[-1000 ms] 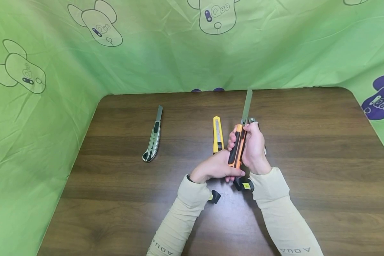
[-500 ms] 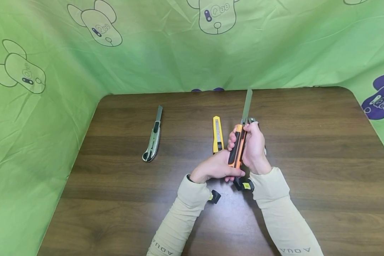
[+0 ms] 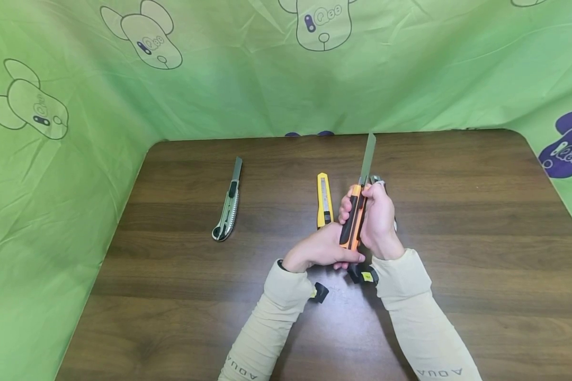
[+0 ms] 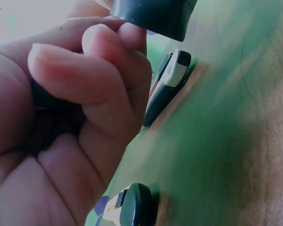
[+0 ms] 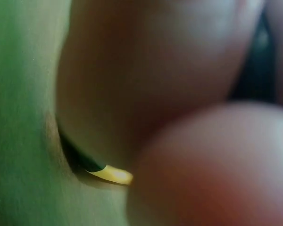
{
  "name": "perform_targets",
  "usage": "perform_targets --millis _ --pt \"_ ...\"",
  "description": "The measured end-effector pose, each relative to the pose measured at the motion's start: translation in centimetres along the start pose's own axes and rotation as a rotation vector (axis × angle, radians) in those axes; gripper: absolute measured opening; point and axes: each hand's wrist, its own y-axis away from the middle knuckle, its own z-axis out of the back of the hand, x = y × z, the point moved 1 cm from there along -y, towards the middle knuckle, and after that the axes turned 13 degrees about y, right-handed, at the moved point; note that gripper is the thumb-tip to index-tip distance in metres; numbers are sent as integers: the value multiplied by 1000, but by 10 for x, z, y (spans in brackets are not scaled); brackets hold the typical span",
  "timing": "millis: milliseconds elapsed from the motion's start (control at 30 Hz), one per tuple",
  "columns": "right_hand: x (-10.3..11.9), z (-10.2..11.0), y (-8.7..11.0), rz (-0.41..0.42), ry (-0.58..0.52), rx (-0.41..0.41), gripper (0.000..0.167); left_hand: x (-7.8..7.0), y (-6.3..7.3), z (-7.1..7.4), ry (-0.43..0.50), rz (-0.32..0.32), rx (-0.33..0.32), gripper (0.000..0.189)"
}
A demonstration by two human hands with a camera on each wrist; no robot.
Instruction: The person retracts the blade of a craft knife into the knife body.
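An orange-and-black utility knife (image 3: 351, 222) is held above the table, its long blade (image 3: 368, 159) extended and pointing away from me. My right hand (image 3: 380, 219) grips the handle, with the thumb lying along it near the blade end. At the lower end, my left hand (image 3: 321, 247) holds the butt of the same knife. The left wrist view shows curled left fingers (image 4: 104, 80); the held knife is mostly hidden there. Blurred right-hand fingers (image 5: 203, 155) fill the right wrist view.
A yellow utility knife (image 3: 324, 201) lies just left of the hands. Farther left lies a silver-green utility knife (image 3: 229, 203) with its blade out. Another knife (image 3: 376, 180) is mostly hidden behind my right hand. Green cloth (image 3: 248, 79) borders the wooden table (image 3: 181, 286).
The hands and the orange-and-black utility knife stay almost still; the blade tip sits very slightly lower. The other knives have not moved.
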Motion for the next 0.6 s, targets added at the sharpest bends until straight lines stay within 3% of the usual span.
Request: perform_targets --millis 233,600 --pt "2 -1 2 12 19 6 27 0 1 1 -9 -26 29 28" --pt "5 -3 3 44 24 33 27 -2 3 2 38 -25 13 25"
